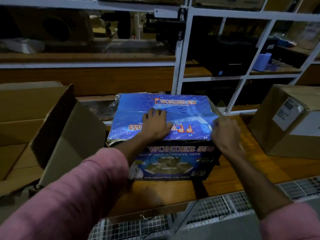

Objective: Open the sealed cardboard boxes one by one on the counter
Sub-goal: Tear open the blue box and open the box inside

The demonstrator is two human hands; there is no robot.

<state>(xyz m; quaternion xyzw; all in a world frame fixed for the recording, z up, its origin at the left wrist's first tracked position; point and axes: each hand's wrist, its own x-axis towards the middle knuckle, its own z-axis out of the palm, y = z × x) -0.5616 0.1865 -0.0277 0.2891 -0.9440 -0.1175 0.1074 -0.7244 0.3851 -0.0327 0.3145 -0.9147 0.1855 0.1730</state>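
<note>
- Blue printed box [161, 108] is sitting mid-worktop [242, 170], flaps lying closed.
- Left hand [155, 126] is pressing flat on the box top, fingers spread.
- Right hand [225, 134] is working at the box's top right edge; motion-blurred, can't tell whether it is pinching anything.
- Open brown box [52, 129] is lying to the left, flaps up.
- Sealed brown box [290, 122] with a white label is sitting to the right.

Glossy printed cardboard box [161, 118], matt wooden counter [242, 163], white wire mesh [225, 203]
</note>
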